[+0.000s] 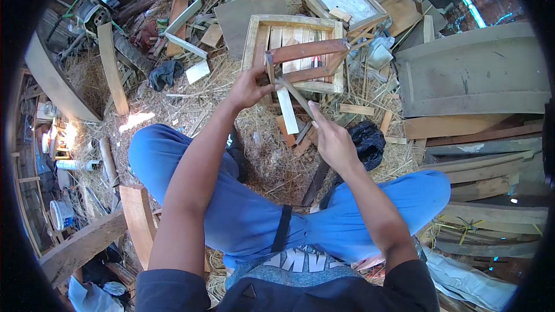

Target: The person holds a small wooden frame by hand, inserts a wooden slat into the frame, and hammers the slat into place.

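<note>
left hand (250, 88) fingers grip the reddish wooden frame (306, 60); right hand (332, 138) just below.

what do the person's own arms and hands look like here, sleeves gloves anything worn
Both forearms are bare from above the elbow down. The left hand and the right hand wear no gloves, and no watch, ring or band shows on either wrist. Short dark sleeves cover only the upper arms at the lower edge of the picture, over a grey top with pale lettering. Blue trousers cover the legs.
</note>
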The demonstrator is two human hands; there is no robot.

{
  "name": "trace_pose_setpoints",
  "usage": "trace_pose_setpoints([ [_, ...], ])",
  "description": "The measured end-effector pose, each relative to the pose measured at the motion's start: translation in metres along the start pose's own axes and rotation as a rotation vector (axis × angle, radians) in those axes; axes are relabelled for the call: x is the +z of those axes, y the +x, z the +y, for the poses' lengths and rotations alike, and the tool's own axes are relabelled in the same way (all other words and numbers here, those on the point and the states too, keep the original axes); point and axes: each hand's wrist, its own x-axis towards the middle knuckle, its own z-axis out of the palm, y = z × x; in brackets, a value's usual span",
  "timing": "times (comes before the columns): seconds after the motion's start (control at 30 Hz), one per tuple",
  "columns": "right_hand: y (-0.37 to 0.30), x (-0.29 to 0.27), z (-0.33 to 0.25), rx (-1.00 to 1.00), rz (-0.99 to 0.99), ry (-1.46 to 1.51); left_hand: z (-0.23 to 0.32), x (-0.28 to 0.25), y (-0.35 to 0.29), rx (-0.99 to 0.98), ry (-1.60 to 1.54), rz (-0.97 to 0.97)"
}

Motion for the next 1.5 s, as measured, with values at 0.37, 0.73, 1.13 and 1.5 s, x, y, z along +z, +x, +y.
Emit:
trace_pose_setpoints([
  [0.37, -0.004, -0.001, 0.0, -0.01, 0.0, -0.073, 0.001, 0.003, -0.001, -0.013, 0.032, 0.015],
  [0.73, 0.0, 0.001, 0.003, 0.036, -0.059, -0.063, 0.005, 0.0, -0.002, 0.024, 0.012, 0.038],
  [1.13, 0.0, 0.002, 0.007, 0.02, -0.034, -0.047, 0.004, 0.003, -0.001, 0.024, 0.013, 0.039],
  [1.5, 0.003, 0.001, 0.003, 0.052, -0.033, -0.019, -0.002, 0.003, 0.0, 0.04, 0.042, 0.001],
])
